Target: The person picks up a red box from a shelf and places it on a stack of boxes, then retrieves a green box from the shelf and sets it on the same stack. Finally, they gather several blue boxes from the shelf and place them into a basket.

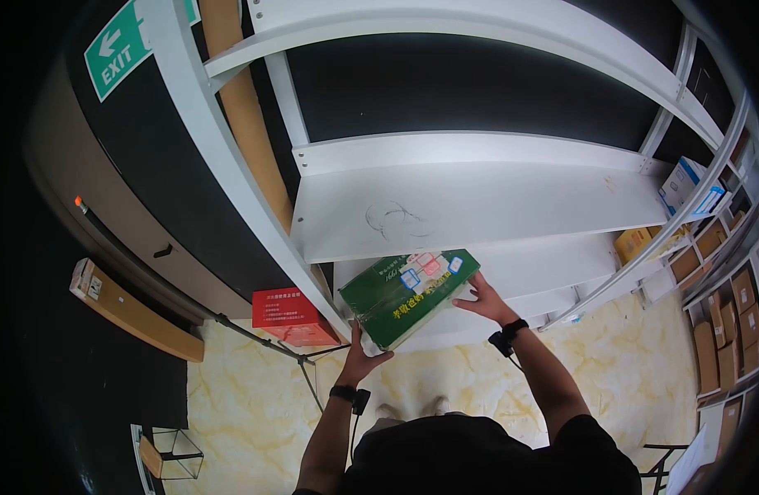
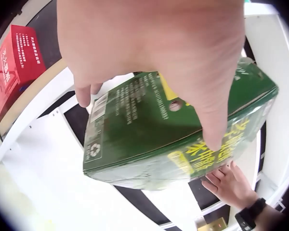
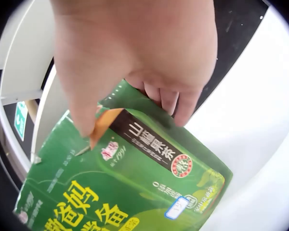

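A green cardboard box [image 1: 379, 318] with yellow Chinese lettering is held tilted in front of the white shelving, between both hands. Its left end is gripped by the left hand [image 1: 364, 359]; in the left wrist view the thumb of that hand [image 2: 154, 43] presses the lettered face while fingers reach over the far side. At the opposite end, the right hand [image 1: 488, 303] grips the box. The right wrist view shows the thumb of this hand [image 3: 135, 53] on the printed face and its fingers curled against the end. Small blue- and red-framed stickers lie on the box's upper face.
A white shelf [image 1: 495, 194] extends behind the green box, with lower shelves beneath. Beside the left upright [image 1: 222, 157] stands a red box [image 1: 290, 318], near thin dark stand legs [image 1: 309, 375]. A blue-and-white box [image 1: 685, 186] and a yellow box [image 1: 633, 244] sit at right.
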Motion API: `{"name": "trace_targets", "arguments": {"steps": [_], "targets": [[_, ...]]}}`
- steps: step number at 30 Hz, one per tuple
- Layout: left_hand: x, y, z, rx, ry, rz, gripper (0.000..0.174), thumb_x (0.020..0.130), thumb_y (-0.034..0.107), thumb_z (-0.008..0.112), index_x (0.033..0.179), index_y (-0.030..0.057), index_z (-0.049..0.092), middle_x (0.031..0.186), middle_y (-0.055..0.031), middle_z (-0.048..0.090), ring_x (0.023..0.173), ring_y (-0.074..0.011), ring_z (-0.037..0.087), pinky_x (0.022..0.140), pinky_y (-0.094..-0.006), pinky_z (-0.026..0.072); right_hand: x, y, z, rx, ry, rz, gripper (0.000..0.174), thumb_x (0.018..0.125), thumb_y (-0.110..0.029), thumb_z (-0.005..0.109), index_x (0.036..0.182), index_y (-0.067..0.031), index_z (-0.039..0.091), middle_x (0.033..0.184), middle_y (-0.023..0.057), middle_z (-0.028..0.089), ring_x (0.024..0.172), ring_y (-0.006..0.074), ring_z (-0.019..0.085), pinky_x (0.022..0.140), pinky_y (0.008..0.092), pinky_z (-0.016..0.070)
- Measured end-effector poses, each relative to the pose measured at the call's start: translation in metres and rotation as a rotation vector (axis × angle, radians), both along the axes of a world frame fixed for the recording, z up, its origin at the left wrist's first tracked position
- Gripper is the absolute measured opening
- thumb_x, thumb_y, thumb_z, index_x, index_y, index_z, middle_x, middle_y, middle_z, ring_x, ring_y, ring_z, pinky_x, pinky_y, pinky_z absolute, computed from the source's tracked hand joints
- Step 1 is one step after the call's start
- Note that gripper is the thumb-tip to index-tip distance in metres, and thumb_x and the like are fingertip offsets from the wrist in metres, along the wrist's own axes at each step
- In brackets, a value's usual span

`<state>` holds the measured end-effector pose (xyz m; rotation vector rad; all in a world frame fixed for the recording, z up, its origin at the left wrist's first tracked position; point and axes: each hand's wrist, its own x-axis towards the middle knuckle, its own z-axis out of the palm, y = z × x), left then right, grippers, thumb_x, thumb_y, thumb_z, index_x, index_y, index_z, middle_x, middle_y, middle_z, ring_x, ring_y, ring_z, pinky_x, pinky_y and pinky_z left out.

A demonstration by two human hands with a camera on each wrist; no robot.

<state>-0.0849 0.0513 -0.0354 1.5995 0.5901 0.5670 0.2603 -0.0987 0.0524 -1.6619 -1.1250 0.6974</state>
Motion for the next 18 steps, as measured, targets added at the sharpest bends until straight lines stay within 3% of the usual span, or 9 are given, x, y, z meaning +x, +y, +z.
{"name": "trace_targets", "arguments": {"steps": [1,3,6,8,10,11,12,15,18], "targets": [[0.001,-0.008,0.016,-0.016,0.015,0.031,0.12,0.076,0.012,0.087,0.161,0.0123,0.004,0.155,-0.0154,0.035,0.143,-0.0254,0.036,0.117,-0.0407,0.0313,-0.005,0.001,-0.003,0.054,-0.01,-0.06,0.079,0.082,-0.029,0.083,0.148,-0.0134,0.043,0.144,0.0105,0.054,0.135,0.0281,0.05,0.107,0.0476,0.044],[-0.001,-0.011,0.014,-0.032,0.029,0.074,0.109,0.081,0.01,0.083,0.161,0.0112,0.008,0.154,-0.0139,0.038,0.141,-0.0237,0.038,0.117,-0.0396,0.0314,-0.003,-0.01,0.0,-0.011,-0.045,-0.032,0.078,0.081,-0.029,0.084,0.147,-0.013,0.045,0.139,0.0104,0.059,0.132,0.0288,0.052,0.106,0.045,0.045],[-0.035,-0.007,-0.077,-0.109,-0.056,0.121,0.063,0.098,0.006,0.057,0.154,0.0066,0.028,0.151,-0.0108,0.043,0.136,-0.0214,0.043,0.112,-0.037,0.0361,-0.03,-0.043,0.02,-0.066,-0.206,0.075,0.079,0.078,-0.025,0.086,0.145,-0.0108,0.048,0.123,0.0104,0.069,0.124,0.031,0.06,0.103,0.0392,0.0473],[-0.059,-0.016,-0.077,-0.138,-0.064,0.201,0.06,0.099,0.008,0.057,0.151,0.0052,0.029,0.143,-0.012,0.049,0.134,-0.0215,0.045,0.11,-0.037,0.0389,-0.047,-0.072,0.01,-0.003,-0.154,0.113,0.08,0.077,-0.022,0.086,0.146,-0.0096,0.047,0.137,0.0131,0.06,0.132,0.0303,0.053,0.104,0.0398,0.0466],[-0.069,-0.038,-0.05,-0.165,-0.031,0.201,0.057,0.099,0.008,0.057,0.149,0.0043,0.03,0.139,-0.0122,0.05,0.132,-0.0216,0.046,0.108,-0.0371,0.0401,-0.069,-0.086,-0.001,0.071,-0.317,0.114,0.085,0.078,-0.017,0.086,0.15,-0.0107,0.042,0.15,0.0152,0.047,0.14,0.0295,0.043,0.105,0.0398,0.0465],[-0.072,-0.054,-0.027,-0.185,0.001,0.198,0.055,0.099,0.009,0.057,0.147,0.0035,0.031,0.135,-0.0125,0.052,0.129,-0.0217,0.048,0.106,-0.0371,0.0413,-0.079,-0.091,-0.017,0.086,-0.121,0.098,0.095,0.079,-0.012,0.084,0.157,-0.0127,0.03,0.156,0.0144,0.036,0.145,0.0275,0.034,0.109,0.0412,0.0433],[-0.07,-0.069,0.001,-0.293,0.03,0.19,0.058,0.097,0.012,0.064,0.145,0.003,0.031,0.128,-0.0122,0.052,0.125,-0.022,0.049,0.103,-0.0365,0.0432,-0.094,-0.096,-0.017,0.02,0.471,0.075,0.099,0.083,-0.011,0.081,0.161,-0.0131,0.019,0.155,0.0125,0.038,0.144,0.0255,0.036,0.111,0.0426,0.0409],[-0.081,-0.101,-0.009,-0.246,0.073,0.22,0.072,0.09,0.019,0.077,0.146,0.0052,0.034,0.13,-0.0119,0.048,0.124,-0.0236,0.049,0.104,-0.0391,0.0432,-0.098,-0.107,-0.002,-0.067,0.49,0.121,0.099,0.086,-0.011,0.079,0.161,-0.0124,0.015,0.157,0.011,0.036,0.142,0.0242,0.039,0.111,0.0421,0.0411],[-0.099,-0.125,-0.012,-0.124,0.144,0.288,0.07,0.09,0.019,0.078,0.146,0.0071,0.037,0.129,-0.012,0.046,0.122,-0.0243,0.051,0.106,-0.0409,0.0425,-0.091,-0.118,-0.01,-0.016,0.225,0.254,0.092,0.088,-0.01,0.076,0.16,-0.0099,0.018,0.155,0.0119,0.04,0.138,0.0246,0.046,0.108,0.0406,0.0442]]}}
